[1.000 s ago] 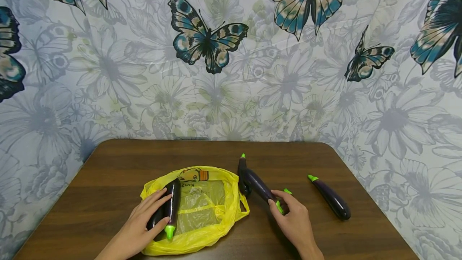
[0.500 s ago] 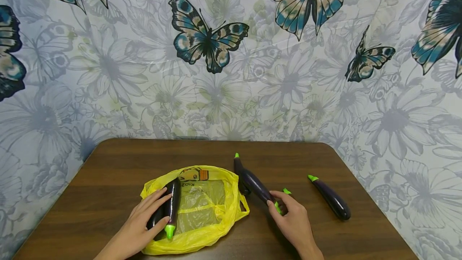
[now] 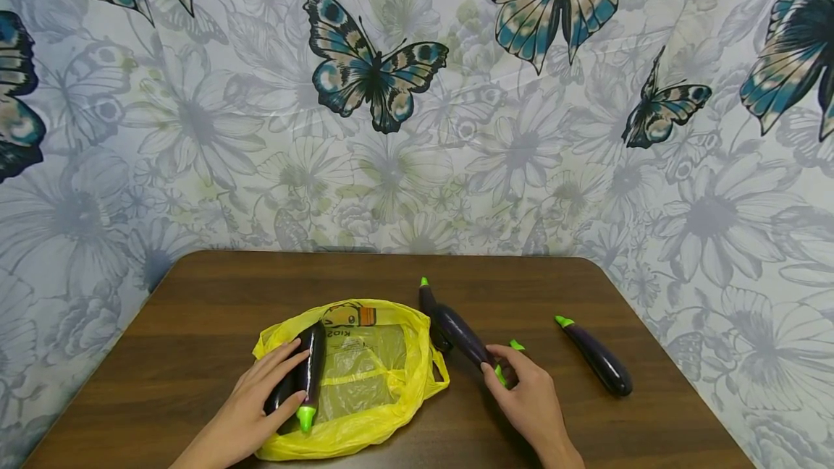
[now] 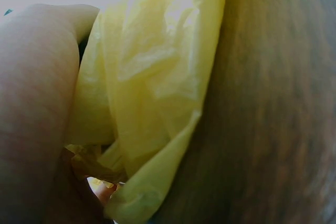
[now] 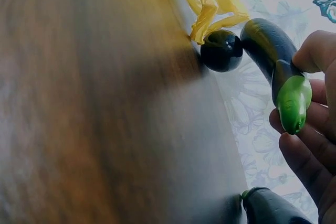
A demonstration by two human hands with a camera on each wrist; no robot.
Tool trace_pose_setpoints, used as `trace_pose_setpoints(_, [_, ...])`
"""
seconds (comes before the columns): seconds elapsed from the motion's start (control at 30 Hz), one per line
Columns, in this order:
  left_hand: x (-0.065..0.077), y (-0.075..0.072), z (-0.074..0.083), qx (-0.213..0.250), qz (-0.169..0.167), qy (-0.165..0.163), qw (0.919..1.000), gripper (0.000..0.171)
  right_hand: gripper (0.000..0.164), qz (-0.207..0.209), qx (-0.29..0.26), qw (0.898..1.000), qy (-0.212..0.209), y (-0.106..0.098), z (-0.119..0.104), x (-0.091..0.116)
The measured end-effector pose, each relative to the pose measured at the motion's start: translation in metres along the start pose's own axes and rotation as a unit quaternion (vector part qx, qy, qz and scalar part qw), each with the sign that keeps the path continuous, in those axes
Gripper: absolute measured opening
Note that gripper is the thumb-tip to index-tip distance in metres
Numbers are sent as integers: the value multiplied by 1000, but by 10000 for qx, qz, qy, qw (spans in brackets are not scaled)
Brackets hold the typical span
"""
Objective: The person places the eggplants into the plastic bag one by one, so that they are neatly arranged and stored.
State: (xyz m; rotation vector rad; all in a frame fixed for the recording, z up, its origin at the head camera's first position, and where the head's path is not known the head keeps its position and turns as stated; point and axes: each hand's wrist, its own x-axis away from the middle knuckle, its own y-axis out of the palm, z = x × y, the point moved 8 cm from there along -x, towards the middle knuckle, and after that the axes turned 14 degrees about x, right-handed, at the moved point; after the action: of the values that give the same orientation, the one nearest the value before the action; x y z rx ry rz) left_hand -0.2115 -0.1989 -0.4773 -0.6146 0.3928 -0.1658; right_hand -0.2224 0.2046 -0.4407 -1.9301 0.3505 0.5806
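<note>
A yellow plastic bag [image 3: 355,440] lies with its mouth wide on the table. Two dark purple eggplants lie inside at its left; the nearer-right eggplant [image 3: 316,364] has its green stem end toward me. My left hand [image 3: 250,396] rests over both, fingers and thumb touching them. In the left wrist view, the bag's side [image 4: 152,77] hides the fingertips. My right hand [image 3: 528,396] pinches another eggplant [image 3: 459,331] near its green stem, thumb and fingers on opposite sides in the right wrist view. Beyond it, a further eggplant [image 3: 427,301] lies beside the bag's right rim.
Another eggplant [image 3: 596,359] lies apart on the right of the brown table [image 3: 215,288]. A green stem [image 3: 517,345] shows just behind my right hand, the rest hidden. A wall covering [image 3: 423,187] with flowers and butterflies stands behind the table.
My right hand has shifted slightly left with the eggplant it pinches. The green tip of the eggplant beyond has also moved left. My left hand and the bag stay put.
</note>
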Motion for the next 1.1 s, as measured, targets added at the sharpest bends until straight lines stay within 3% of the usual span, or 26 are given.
trace_pose_setpoints(0.47, [0, 0, 1, 0, -1, -29, 10000, 58, 31, 741, -9, 9970, -233, -12, 0, 1])
trace_pose_setpoints(0.67, [0, 0, 1, -2, 34, 29, 10000, 57, 35, 1119, -254, 9914, -625, -18, -10, 1])
trace_pose_setpoints(1.1, [1, 0, 1, -13, 17, 33, 10000, 57, 36, 1138, -662, 9884, -761, -11, -22, 6])
